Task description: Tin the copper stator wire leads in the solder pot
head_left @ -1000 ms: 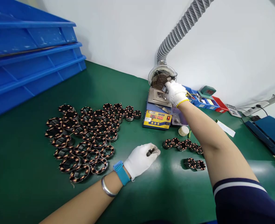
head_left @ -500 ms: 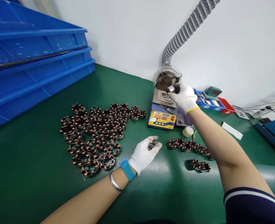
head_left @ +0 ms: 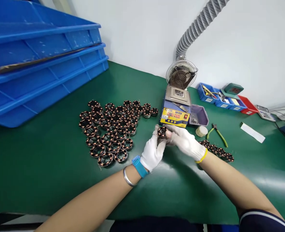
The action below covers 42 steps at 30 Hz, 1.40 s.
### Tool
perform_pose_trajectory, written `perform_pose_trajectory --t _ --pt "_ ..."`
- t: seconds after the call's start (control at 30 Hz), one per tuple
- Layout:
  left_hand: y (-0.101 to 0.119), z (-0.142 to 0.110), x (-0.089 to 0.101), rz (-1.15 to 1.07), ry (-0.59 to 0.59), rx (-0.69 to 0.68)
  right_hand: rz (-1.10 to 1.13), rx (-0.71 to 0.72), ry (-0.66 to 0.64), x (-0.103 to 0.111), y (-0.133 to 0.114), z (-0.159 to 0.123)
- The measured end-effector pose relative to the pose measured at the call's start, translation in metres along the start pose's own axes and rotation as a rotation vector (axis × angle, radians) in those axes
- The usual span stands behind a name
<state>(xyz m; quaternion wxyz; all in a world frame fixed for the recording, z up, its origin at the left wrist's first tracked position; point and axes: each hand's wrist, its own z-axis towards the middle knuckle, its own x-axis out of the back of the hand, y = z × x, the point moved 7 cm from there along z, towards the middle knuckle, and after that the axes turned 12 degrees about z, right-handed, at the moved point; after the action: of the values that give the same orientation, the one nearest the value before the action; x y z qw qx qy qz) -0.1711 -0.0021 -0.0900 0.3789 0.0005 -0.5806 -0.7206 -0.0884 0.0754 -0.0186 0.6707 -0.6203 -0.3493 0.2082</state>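
Between my gloved hands, in front of the yellow-fronted solder pot [head_left: 175, 116], is a copper-wound motor stator [head_left: 162, 132]. The fingers of my left hand [head_left: 153, 149] curl around its left side. My right hand [head_left: 184, 141] grips it from the right, its bare thumb tip on the rim. Many similar stators [head_left: 112, 128] stand upright in a cluster to the left. A shorter row of stators [head_left: 217, 150] lies to the right, partly behind my right wrist.
A fan [head_left: 181, 77] with a grey duct hose [head_left: 200, 27] stands behind the pot. Right of it are a purple tray [head_left: 200, 114], a round pale container [head_left: 201, 131], green-handled pliers [head_left: 216, 133] and small blue bins [head_left: 206, 93]. Blue crates [head_left: 48, 64] are stacked at left.
My right hand has come back from the pot, down toward me with the stator. My left hand has closed on the stator too. The view has shifted slightly.
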Motion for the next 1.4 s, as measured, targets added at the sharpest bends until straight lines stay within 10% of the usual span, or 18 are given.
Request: perform_pose_trajectory --t 0.17,0.43,0.73,1.13,1.4 --pt "0.007 0.001 -0.007 -0.108 -0.074 -0.113 0.058 -0.322 -0.129 0.008 0.017 0.005" --pt "-0.016 0.007 -0.024 -0.255 -0.172 0.248 -1.008 0.227 0.291 0.077 -0.069 0.071" --pt "-0.013 0.008 -0.024 -0.146 -0.219 0.25 -1.623 0.175 0.29 0.101 -0.082 0.158" --pt "-0.016 0.009 -0.025 -0.157 -0.215 0.219 -1.492 0.179 0.333 0.107 -0.079 0.161" --pt "-0.015 0.009 -0.025 -0.132 -0.231 0.25 -0.432 0.073 0.605 0.18 -0.059 0.15"
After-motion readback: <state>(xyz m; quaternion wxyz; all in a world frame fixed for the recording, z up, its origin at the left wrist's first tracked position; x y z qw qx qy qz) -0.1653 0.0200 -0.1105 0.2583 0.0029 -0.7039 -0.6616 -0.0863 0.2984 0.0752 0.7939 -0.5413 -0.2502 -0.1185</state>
